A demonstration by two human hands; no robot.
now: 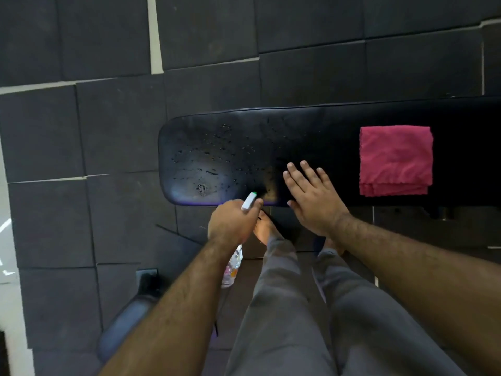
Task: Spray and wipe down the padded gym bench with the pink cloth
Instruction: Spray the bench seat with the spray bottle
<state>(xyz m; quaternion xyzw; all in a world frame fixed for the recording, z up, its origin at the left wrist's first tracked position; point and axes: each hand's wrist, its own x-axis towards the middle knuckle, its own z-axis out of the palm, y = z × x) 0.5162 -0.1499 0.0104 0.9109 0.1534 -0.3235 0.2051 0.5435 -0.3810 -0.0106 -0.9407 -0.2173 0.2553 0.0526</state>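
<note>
My left hand (233,221) is clamped on the spray bottle (245,213), green-tipped nozzle aimed at the bench pad (325,131) from its near edge. Right hand (311,196) is flat, fingers spread, holding nothing, resting on the pad by the near edge. Droplets (214,158) bead on the left end only; the mid pad looks dry. Pink cloth (395,160) sits folded on the pad, well to the right. I'd mist w/ short pulls, working rightward, keep spray off the cloth, then swap to wiping.

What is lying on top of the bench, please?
On the bench: a folded pink cloth, spray droplets, and the open right hand. What is under the cloth is hidden.
</note>
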